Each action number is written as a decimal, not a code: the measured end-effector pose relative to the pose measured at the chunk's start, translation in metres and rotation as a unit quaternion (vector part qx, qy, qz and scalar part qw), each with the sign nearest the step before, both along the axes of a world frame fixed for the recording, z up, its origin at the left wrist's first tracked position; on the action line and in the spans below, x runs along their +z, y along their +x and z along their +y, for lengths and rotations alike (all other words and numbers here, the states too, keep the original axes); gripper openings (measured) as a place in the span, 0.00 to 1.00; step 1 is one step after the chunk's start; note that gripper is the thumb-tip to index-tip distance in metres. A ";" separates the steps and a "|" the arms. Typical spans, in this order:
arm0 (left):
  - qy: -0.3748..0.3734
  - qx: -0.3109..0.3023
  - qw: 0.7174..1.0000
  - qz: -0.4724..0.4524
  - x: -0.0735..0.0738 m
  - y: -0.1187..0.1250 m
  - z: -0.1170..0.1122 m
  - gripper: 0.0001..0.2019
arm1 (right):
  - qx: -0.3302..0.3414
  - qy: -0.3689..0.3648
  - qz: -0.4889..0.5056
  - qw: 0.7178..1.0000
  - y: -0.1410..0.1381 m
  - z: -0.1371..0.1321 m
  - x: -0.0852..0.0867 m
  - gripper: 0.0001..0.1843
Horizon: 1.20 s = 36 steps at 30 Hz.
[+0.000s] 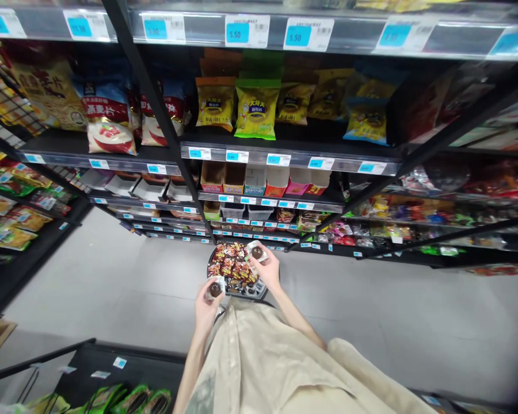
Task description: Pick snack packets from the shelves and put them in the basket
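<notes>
My left hand (204, 309) is closed on a small clear packet (221, 282) with a dark brown round piece inside. In my right hand (270, 271) is a similar clear packet (257, 246), pinched between thumb and fingers, also with a dark round piece. Both hands are above a black basket (208, 265), low in front of my body. Inside it lie several red-brown printed snack packets (228, 265), and nearer to me are small packets with dark pieces (247, 287).
Ahead stand shelves (259, 150) with price tags, yellow snack bags (255, 109), oatmeal bags (111, 118) and small open cartons (255, 180). More snack racks (12, 213) are at the left. Behind me, a low black shelf (142, 368) holds green packets. Grey floor (147, 276) lies around.
</notes>
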<state>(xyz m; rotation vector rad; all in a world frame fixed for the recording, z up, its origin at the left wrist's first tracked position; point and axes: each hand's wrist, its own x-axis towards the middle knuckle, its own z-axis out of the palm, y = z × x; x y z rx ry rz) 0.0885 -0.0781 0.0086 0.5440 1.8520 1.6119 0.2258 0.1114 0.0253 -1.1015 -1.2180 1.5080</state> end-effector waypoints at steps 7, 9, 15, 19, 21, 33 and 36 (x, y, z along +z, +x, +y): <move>-0.020 -0.021 0.999 0.015 -0.003 0.002 0.000 0.27 | 0.000 0.005 -0.003 1.000 -0.003 0.004 0.000 0.36; -0.018 -0.023 0.999 0.017 -0.005 0.002 0.001 0.28 | 0.001 0.007 -0.015 1.000 -0.003 0.004 0.001 0.37; -0.014 -0.021 1.000 0.011 -0.004 -0.001 0.006 0.30 | -0.002 0.004 -0.056 0.998 -0.001 0.004 0.005 0.37; -0.012 -0.012 1.000 0.018 -0.002 -0.004 0.009 0.30 | -0.008 -0.014 -0.062 0.998 0.001 0.004 0.003 0.40; -0.014 -0.009 1.000 0.018 -0.002 -0.004 0.010 0.31 | -0.011 -0.027 -0.067 0.997 0.001 0.005 0.002 0.42; -0.034 0.028 0.999 -0.023 -0.020 0.012 0.036 0.33 | -0.031 -0.035 -0.062 0.997 0.046 0.031 0.002 0.41; -0.021 0.049 0.998 -0.035 -0.019 0.029 0.054 0.32 | -0.014 -0.053 -0.040 0.998 0.068 0.044 -0.002 0.40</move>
